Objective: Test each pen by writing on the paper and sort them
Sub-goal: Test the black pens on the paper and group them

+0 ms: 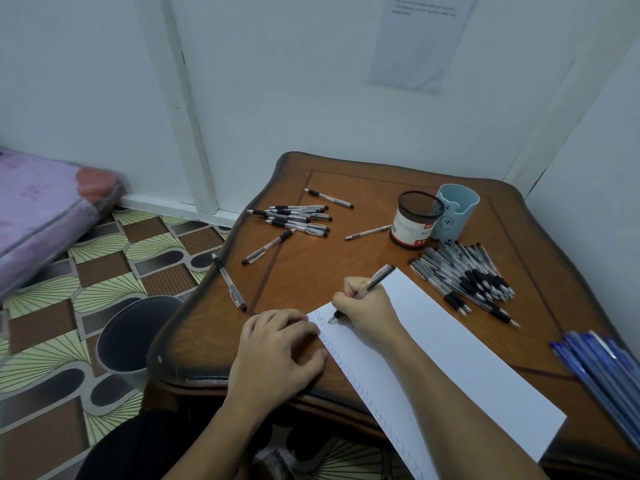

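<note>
Now your right grip (372, 311) curls round a pen (378, 280), tip on the paper (467, 358); your left grip (277, 348), fingers loose, touches the paper's edge.

Home room: mattress (45, 209), patterned floor (69, 306)

The single camera rides on the person's head and looks forward and steeply down onto the wooden table (311, 271), from above the table's near edge. It is close: both forearms enter from the bottom of the frame, and the left hand (277, 348) and right hand (367, 306) lie on the table near the picture's middle. The wide lens bows the table's edges and takes in much around it: the white wall (311, 98) beyond the table's far side, and the patterned floor (104, 265) and a grey bin (135, 337) to the table's left. The table's right and near corners run out of frame.
</note>
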{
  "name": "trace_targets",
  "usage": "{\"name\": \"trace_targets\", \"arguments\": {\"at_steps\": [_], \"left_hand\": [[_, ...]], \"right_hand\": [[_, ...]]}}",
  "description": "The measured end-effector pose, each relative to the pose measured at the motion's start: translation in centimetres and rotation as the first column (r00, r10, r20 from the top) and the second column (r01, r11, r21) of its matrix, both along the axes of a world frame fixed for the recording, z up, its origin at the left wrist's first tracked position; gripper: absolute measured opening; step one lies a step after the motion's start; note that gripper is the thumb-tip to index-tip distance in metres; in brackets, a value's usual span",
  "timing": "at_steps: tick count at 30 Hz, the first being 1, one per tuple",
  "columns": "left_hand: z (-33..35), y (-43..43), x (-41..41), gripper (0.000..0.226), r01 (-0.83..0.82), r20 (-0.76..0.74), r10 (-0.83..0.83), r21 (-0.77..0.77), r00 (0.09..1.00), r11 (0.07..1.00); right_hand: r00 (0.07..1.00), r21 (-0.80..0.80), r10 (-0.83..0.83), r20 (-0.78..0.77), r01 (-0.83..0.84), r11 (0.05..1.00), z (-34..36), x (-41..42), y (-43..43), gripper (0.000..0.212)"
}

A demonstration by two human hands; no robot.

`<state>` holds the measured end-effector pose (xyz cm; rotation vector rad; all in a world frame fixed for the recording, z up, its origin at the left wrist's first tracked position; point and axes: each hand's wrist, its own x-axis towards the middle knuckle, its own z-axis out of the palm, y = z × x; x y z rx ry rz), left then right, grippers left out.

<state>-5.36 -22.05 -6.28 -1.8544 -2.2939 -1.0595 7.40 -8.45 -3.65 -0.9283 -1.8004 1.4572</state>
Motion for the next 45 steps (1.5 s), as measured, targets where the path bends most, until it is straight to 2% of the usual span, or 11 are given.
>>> {"name": "trace_targets", "arguments": {"at_steps": [4,9,13,20,25,31,33,34,37,40,45], "left_hand": [[0.0,0.0,0.0,0.026,0.0,-0.001,0.0,-0.001,1.0,1.0],[0.0,0.0,0.0,0.025,0.005,0.006,-0.005,0.001,1.0,1.0],[0.0,0.0,0.0,0.025,0.001,0.018,-0.001,0.0,1.0,1.0],[-0.1,0.0,-0.1,0.024,0.003,0.017,-0.003,-0.004,1.0,1.0],[-0.1,0.1,-0.1,0.025,0.002,0.008,-0.002,0.001,1.0,1.0],[-0.1,0.0,0.0,0.025,0.007,-0.001,-0.007,0.019,1.0,1.0],[-0.2,0.0,0.0,0.025,0.005,-0.01,-0.005,0.021,1.0,1.0],[-0.2,0.1,0.0,0.024,0.004,-0.014,-0.004,0.019,1.0,1.0],[-0.2,0.1,0.1,0.024,0.0,-0.017,0.0,0.014,1.0,1.0],[-0.1,0.1,0.1,0.024,-0.009,-0.026,0.01,0.033,1.0,0.999],[-0.3,0.2,0.1,0.031,-0.007,-0.046,0.008,0.026,0.999,1.0]], "right_hand": [[1.0,0.041,-0.011,0.021,0.01,0.999,0.1,-0.1,0.0,0.04],[0.966,-0.201,-0.228,-0.123,0.2,0.959,0.6,0.0,1.3,0.042],[0.961,-0.325,-0.218,-0.17,0.154,0.933,1.1,0.5,1.6,0.04],[0.969,-0.331,-0.223,-0.104,0.178,0.927,1.6,-0.3,1.8,0.019],[0.975,-0.307,-0.218,-0.043,0.195,0.931,2.1,-0.5,1.8,0.023],[0.947,-0.542,-0.284,-0.151,0.161,0.825,4.0,0.9,4.2,0.029],[0.954,-0.384,-0.3,0.02,0.284,0.878,4.4,2.2,5.5,0.026],[0.94,-0.191,-0.298,0.169,0.328,0.925,4.8,3.0,6.0,0.022],[0.779,0.327,-0.359,0.515,0.208,0.922,5.2,5.9,7.7,0.016],[0.597,0.485,-0.459,0.658,0.131,0.865,4.8,8.3,9.1,0.05],[0.194,0.585,-0.554,0.81,-0.189,0.789,3.6,8.3,8.2,0.038]]}}
